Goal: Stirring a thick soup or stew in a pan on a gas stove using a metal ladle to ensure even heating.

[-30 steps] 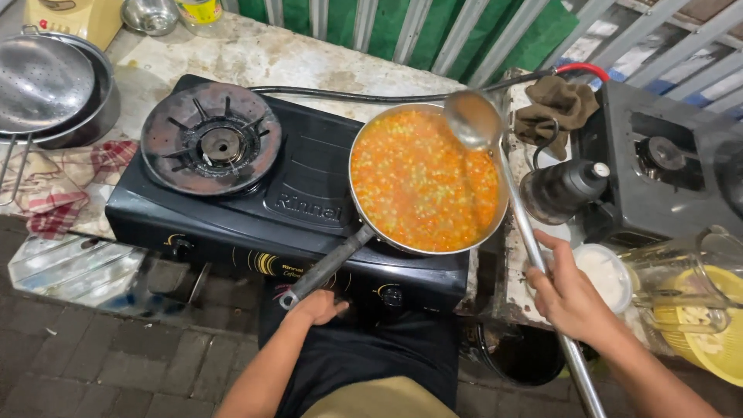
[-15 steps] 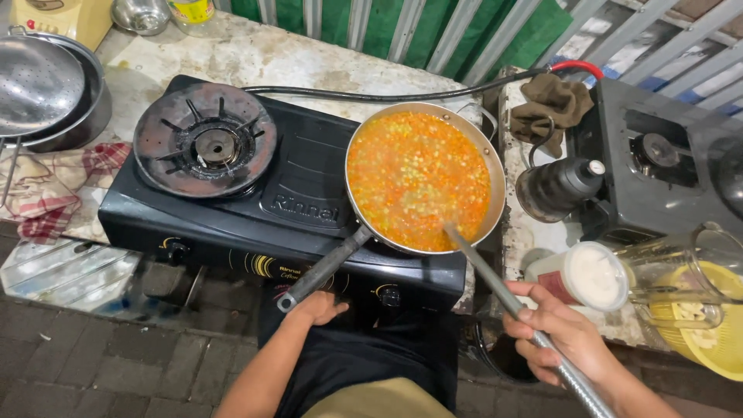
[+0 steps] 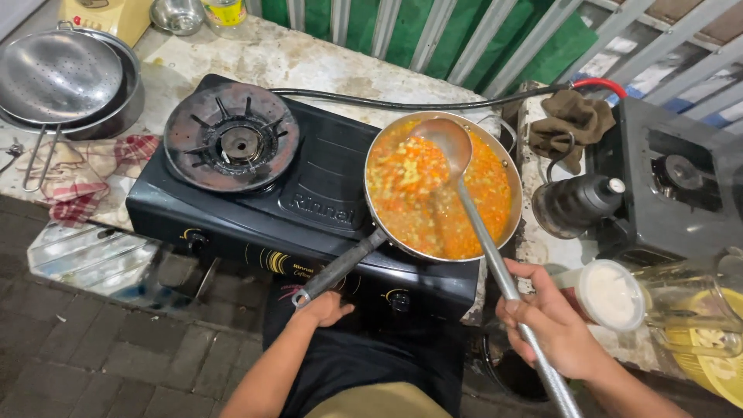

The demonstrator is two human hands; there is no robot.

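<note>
Over the pan [image 3: 441,190]: right hand [image 3: 553,325] grips ladle [image 3: 464,186], left hand [image 3: 325,308] clenched on pan handle [image 3: 340,267]; stir gently, steady pan.

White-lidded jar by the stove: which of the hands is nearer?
Right. The right hand, gripping the ladle handle, is just left of the white-lidded jar; the left hand is far across at the pan handle end.

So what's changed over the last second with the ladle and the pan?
The ladle went from the pan's far rim down to the near edge, and now its bowl rests in the orange mixture toward the far side. The right hand kept its grip on the shaft. The left hand stayed at the handle end; the pan stayed on the burner.
</note>
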